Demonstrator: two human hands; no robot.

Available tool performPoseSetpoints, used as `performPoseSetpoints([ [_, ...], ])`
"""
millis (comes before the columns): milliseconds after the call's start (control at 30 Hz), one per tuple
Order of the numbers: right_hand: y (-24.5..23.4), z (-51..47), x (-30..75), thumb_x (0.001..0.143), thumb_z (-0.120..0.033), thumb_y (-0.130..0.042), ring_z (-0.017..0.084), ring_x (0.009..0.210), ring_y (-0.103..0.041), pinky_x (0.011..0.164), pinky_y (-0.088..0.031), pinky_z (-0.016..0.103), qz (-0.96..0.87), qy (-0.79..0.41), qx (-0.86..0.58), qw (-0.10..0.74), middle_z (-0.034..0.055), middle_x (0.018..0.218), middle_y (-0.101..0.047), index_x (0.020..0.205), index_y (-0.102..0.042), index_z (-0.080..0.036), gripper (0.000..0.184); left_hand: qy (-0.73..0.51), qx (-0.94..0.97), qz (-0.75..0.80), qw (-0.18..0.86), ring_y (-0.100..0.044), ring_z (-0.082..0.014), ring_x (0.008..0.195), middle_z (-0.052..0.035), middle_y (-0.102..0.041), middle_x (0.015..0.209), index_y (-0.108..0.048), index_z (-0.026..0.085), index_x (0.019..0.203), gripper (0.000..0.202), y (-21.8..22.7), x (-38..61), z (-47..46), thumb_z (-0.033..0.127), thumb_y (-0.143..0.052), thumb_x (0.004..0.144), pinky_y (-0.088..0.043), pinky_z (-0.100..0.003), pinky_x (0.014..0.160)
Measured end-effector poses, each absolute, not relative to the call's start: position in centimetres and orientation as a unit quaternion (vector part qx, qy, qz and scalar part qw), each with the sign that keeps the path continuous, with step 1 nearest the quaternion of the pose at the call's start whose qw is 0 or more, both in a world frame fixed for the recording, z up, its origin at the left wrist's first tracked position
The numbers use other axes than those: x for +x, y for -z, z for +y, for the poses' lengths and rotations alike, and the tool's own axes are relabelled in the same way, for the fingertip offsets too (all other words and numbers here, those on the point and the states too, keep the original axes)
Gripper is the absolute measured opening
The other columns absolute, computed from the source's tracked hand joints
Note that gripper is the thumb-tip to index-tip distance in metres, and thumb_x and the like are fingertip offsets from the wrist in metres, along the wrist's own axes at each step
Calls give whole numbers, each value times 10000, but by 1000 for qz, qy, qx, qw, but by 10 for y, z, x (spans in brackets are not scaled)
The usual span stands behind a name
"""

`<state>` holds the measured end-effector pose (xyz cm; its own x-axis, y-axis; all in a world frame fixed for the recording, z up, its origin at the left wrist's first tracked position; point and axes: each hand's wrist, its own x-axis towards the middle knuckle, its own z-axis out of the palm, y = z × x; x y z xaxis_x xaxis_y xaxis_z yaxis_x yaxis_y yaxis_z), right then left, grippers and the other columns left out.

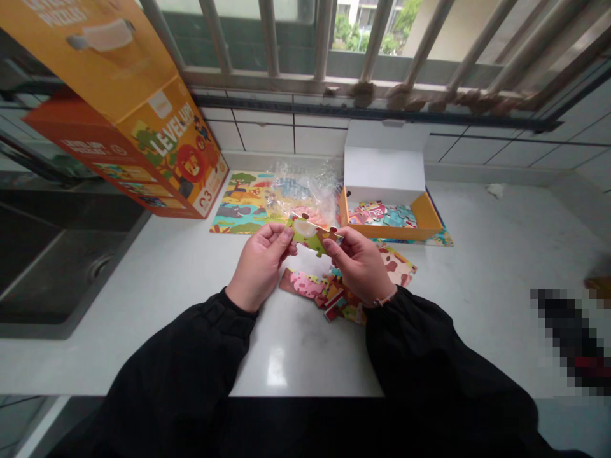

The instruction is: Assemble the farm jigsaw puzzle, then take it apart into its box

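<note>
Between my two hands, just above the counter, is a green jigsaw puzzle piece (309, 236) with a pale patch and knobbed edges. My left hand (264, 264) pinches its left end between thumb and fingers. At the right end, my right hand (359, 262) grips it the same way; I cannot tell whether that end is a second, joined piece. Below my right hand lies a loose heap of puzzle pieces (337, 298), partly hidden by the hand. A pink-spotted piece (305, 284) rests at the heap's left side, and a cream piece with brown spots (400, 266) at its right.
An open orange box (391, 232) holds more puzzle pieces behind my right hand. Crumpled clear plastic (305, 184) lies on a picture sheet (233, 213). A tall orange puzzle box (176, 152) stands at left, beside a dark sink (52, 273). Window bars (272, 38) rise behind.
</note>
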<state>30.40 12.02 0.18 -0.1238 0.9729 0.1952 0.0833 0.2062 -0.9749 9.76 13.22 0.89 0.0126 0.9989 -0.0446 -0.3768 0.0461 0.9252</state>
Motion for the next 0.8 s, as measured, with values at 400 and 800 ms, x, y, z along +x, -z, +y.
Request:
performPoseSetpoints([
  [400,-8,120,301,956,-653,-784,138,668,-539,596,-455,270,-576,-485,-407,517,-20,768,-610,969,-671,-244,425,-596,376,375,603,-658,-92,705,21,-700,815,-675,196,990,418,-15,98,127,459,-962,837,-576,-213,743],
  [800,-11,118,300,972,-645,-767,154,698,-577,649,-485,299,-588,-469,-401,523,-9,759,-615,947,-701,-234,417,-601,371,381,597,-547,-92,651,36,-614,714,-690,200,953,378,-14,97,128,451,-951,846,-455,-202,620],
])
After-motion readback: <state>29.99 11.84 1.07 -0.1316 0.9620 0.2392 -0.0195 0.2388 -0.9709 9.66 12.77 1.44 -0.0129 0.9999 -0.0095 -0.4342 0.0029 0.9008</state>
